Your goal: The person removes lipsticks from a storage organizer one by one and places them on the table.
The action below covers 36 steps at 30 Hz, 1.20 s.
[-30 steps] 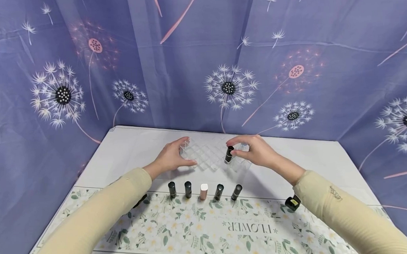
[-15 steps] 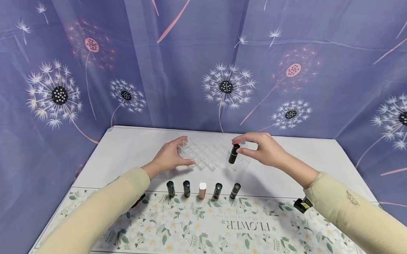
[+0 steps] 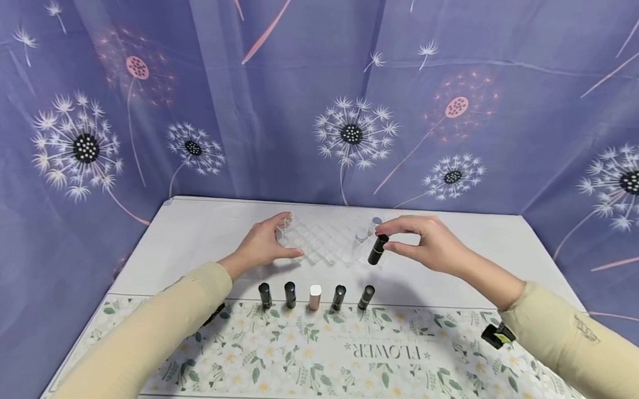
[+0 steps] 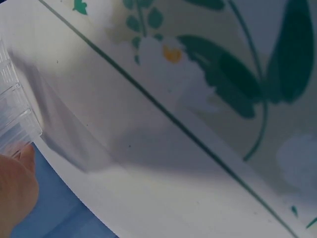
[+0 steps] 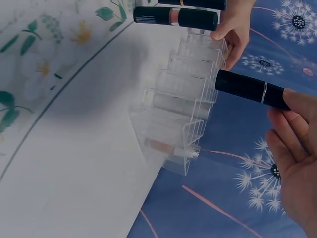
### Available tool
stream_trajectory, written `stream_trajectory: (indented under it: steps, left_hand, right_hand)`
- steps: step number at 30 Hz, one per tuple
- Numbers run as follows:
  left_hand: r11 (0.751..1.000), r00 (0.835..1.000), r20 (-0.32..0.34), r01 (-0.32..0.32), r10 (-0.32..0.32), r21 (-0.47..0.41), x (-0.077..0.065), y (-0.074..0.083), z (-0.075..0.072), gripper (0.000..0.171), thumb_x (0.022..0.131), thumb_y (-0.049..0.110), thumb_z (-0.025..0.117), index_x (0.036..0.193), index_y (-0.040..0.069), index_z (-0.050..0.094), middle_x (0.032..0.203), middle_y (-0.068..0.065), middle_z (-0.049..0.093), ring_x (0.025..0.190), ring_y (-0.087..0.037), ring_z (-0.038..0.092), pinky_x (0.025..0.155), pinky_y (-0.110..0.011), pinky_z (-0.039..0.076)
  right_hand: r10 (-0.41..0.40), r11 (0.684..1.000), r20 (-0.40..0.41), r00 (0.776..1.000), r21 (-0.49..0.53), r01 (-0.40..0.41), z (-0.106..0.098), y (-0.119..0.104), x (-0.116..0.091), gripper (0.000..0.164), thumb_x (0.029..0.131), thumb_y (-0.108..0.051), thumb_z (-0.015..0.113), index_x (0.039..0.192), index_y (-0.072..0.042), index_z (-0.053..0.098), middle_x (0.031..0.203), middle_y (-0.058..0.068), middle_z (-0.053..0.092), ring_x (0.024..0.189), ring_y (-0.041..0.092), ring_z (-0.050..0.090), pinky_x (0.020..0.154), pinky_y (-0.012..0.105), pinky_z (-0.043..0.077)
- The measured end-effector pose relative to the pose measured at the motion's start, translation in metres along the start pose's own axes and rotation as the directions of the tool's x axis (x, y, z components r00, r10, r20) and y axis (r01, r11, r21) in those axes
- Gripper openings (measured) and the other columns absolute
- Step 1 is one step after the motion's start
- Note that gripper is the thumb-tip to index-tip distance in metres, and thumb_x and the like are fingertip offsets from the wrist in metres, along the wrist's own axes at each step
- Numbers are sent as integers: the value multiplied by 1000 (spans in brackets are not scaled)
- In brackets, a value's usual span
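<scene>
My right hand (image 3: 432,245) pinches a black lipstick tube (image 3: 378,250) with a thin silver band between thumb and fingertips. The tube tilts beside the right end of a clear lipstick organizer (image 3: 321,243) with a lattice of compartments. My left hand (image 3: 260,242) grips the organizer's left end, thumb at the near edge and fingers at the far edge. Two pale-capped lipsticks stand in the organizer's right-end compartments; the right wrist view shows a clear silvery tube (image 5: 181,106) and a pinkish tube with a silver end (image 5: 171,148).
Nearer the body, a row of lipsticks stands upright: several black ones (image 3: 265,295) and a rose-gold one (image 3: 315,297) with a white top. They stand along the edge of a flower-printed band on the white table mat (image 3: 204,218). A purple dandelion curtain (image 3: 275,136) hangs behind.
The right hand has drawn the black lipstick out of the organizer and to the right. Both pale-capped lipsticks behind it now show. My left hand keeps its grip on the organizer.
</scene>
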<state>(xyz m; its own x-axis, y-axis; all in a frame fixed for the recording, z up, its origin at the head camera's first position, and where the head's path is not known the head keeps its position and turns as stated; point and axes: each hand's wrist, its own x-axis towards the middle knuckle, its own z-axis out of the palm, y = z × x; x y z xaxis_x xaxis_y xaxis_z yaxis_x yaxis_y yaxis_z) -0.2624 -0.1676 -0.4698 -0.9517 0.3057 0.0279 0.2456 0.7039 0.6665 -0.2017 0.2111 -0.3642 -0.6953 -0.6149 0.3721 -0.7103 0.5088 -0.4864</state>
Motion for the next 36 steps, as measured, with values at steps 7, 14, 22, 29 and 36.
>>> stream_trajectory:
  steps: [7,14,22,29,36]
  left_hand:
    - [1000,1000,4,-2,2,3,-1,1,-1,113,77,50,96,167,13,37,151,-16,60,109,-30,68,105,-52,54]
    - [1000,1000,4,4,-4,-8,-2,2,-3,113,77,49,96,167,12,38,154,-18,58,117,-35,67,110,-54,51]
    - [1000,1000,9,-2,2,-19,-1,3,-2,114,76,48,97,167,13,37,154,-17,58,116,-34,68,112,-53,50]
    - [1000,1000,10,-6,6,-18,1,1,-2,114,77,49,96,167,13,37,153,-17,59,111,-32,69,111,-53,51]
    - [1000,1000,10,-5,5,-13,1,1,-2,114,76,48,97,167,11,38,156,-17,57,119,-34,67,115,-53,49]
  right_hand:
    - [20,1000,-3,1000,9,-20,0,0,-17,35,91,-1,83,124,-15,78,118,-4,79,108,14,75,97,25,59]
    - [33,999,2,999,41,-33,7,5,-35,38,91,2,82,125,-14,78,118,-3,79,108,14,75,96,25,59]
    - [56,993,26,998,105,-58,22,9,-53,37,91,3,82,125,-12,77,121,0,78,111,15,74,99,25,59]
    - [87,989,46,995,119,-92,33,10,-63,35,92,1,82,124,-13,77,120,-1,78,110,14,74,98,27,60]
    - [107,985,64,992,133,-115,41,10,-71,35,92,0,82,124,-12,77,120,-3,78,110,12,74,98,27,60]
